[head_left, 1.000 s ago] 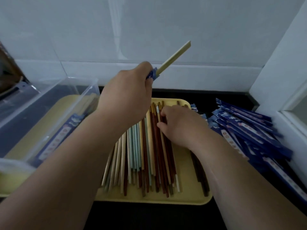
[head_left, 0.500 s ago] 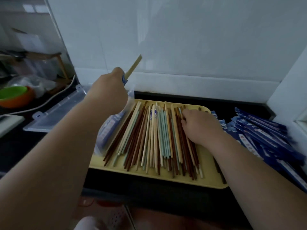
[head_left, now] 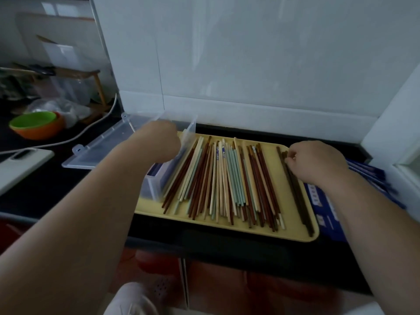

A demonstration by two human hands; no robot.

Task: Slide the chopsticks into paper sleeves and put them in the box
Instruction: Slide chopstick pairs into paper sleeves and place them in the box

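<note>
The left hand [head_left: 159, 142] curls over the clear plastic box [head_left: 156, 189] at the left of the flat yellow tray [head_left: 293, 233]; what it holds I cannot tell. The right hand [head_left: 318, 162] pinches the top ends of the dark brown wooden chopsticks [head_left: 297, 196] beside the blue paper sleeves [head_left: 322, 201]. It is best to lift one matched pair with the tips level.

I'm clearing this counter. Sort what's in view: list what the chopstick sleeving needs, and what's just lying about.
For the job: chopsticks, blue paper sleeves, clear box, yellow tray.
Lying about: green bowl, white cable, white board, wooden rack.
</note>
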